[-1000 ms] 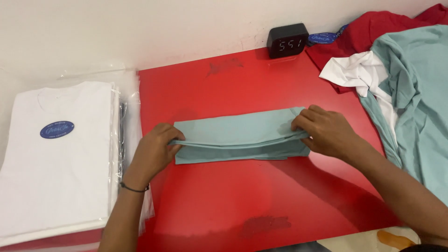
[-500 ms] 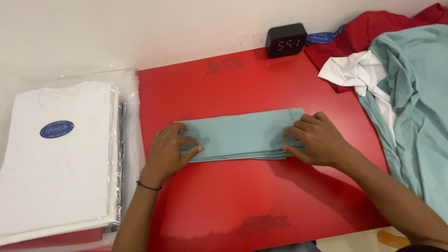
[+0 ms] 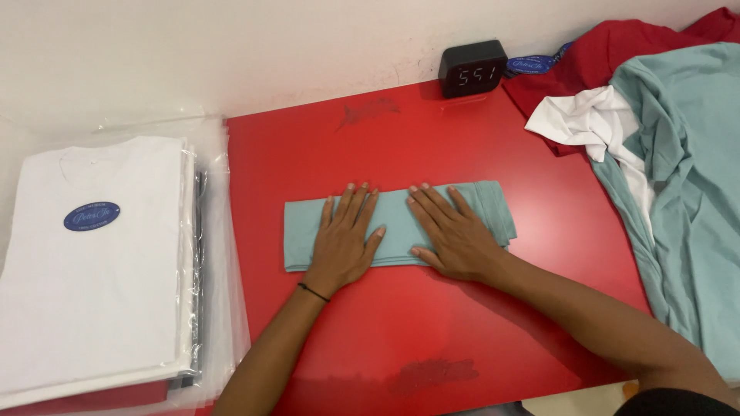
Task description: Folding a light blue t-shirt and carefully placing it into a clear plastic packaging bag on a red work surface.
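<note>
Both hands slid inward from the ends of the folded teal shirt (image 3: 397, 225).
Left hand (image 3: 344, 240) and right hand (image 3: 453, 235) press it flat, fingers spread apart; blue oval label (image 3: 92, 216) on bagged white shirts (image 3: 92, 262) by the surface's left edge.

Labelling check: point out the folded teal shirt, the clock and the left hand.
teal shirt (image 3: 493, 212), head view, bare right end of the fold
clock (image 3: 472, 68), head view, middle of its dark front
left hand (image 3: 344, 237), head view, back of the hand, flat on the shirt

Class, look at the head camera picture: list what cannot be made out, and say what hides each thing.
- Middle of the folded teal cloth: covered by the left hand and right hand, head view.
- Pile of loose shirts: cut off by the right edge.
- Garments beneath the top white shirt: hidden under it.
- The wrinkled plastic bags' number: too blurred together.
</note>
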